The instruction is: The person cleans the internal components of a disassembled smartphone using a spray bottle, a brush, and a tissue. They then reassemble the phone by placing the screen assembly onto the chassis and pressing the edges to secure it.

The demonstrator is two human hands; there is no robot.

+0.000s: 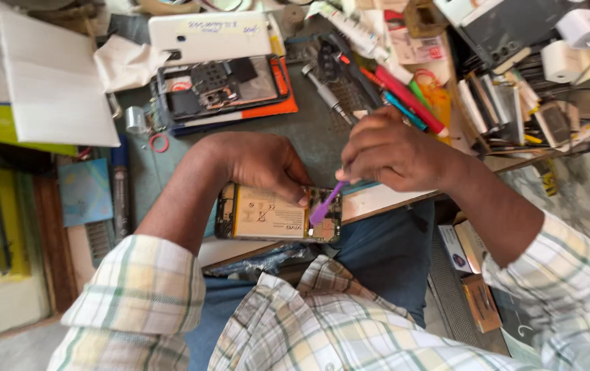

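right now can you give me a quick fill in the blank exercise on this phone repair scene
1. The right hand holds a ____ plastic pry tool.
2. The left hand steadies an opened phone whose battery is ____ in colour.
3. The person's shirt sleeve has a ____ pattern.

Missing words: purple; yellow; checked

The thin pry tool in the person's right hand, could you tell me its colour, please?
Purple; the thin plastic pry tool shows best in the head view.

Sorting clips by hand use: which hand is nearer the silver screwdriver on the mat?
Right. The right hand sits just below the silver screwdriver; the left hand lies farther, down-left, on the opened phone.
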